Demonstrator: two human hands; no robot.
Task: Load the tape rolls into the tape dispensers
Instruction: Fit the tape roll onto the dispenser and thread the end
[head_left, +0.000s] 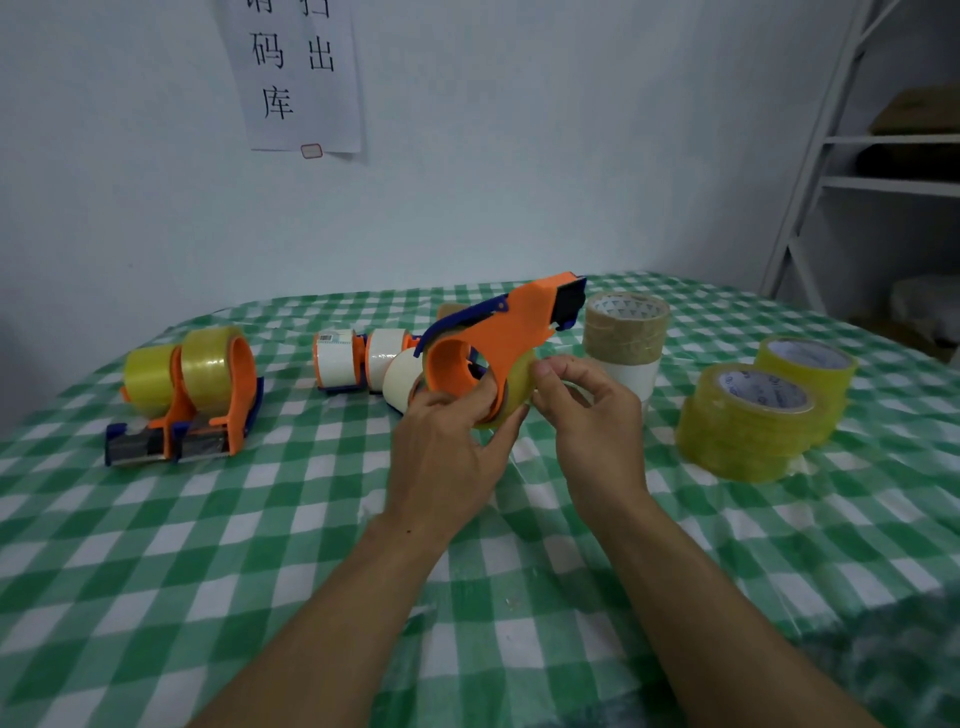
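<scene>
Held up over the middle of the table (260, 519), an orange tape dispenser (498, 332) sits tight in the left hand (447, 447), with fingers curled into its round hub; a clear yellow tape roll (511, 387) is on that hub, and the right hand (587, 410) pinches at the roll's edge with thumb and fingertips close together; I cannot tell if a loose end is caught yet. I think the step now is finding the tape end and pulling it to the cutter at the top; to do it well, keep the dispenser still, peel slowly, and keep the tape flat so it does not stick to itself. Near the left edge stand two loaded dispensers (187, 400); white-roll dispensers (363, 358) lie near the far edge; spare yellow rolls (763, 415) and a brown and white stack (623, 338) wait toward the right edge.
</scene>
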